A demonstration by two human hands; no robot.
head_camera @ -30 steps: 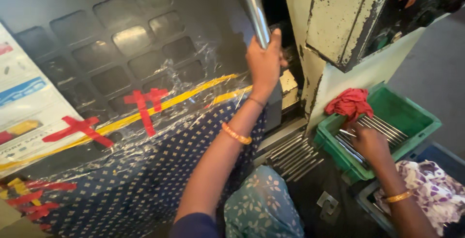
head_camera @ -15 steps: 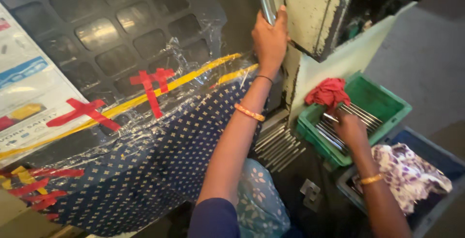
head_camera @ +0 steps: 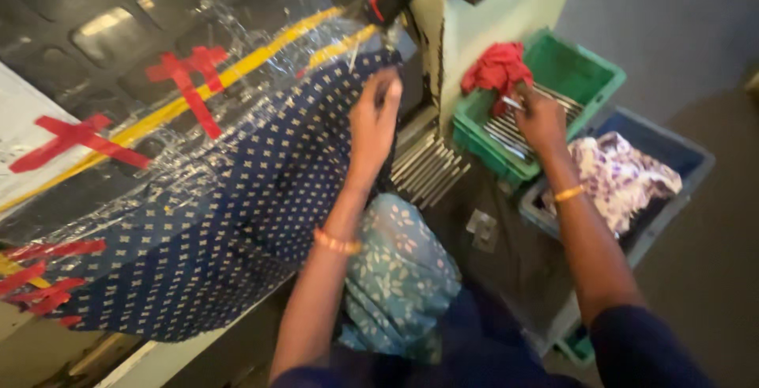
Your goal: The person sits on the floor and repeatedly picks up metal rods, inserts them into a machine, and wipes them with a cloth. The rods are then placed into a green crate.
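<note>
While the left hand [head_camera: 373, 123] hangs open by dotted cloth [head_camera: 237, 222], the right hand [head_camera: 540, 118] pinches a metal rod [head_camera: 512, 103] (green crate [head_camera: 589, 80], two o'clock), likely lifting it.

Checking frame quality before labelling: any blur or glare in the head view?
Head view: motion blur softens the left hand and right hand; the metal rods in the green crate smear together. Glare streaks the clear plastic sheet over the dotted blue cloth. Lower right is dim.
</note>
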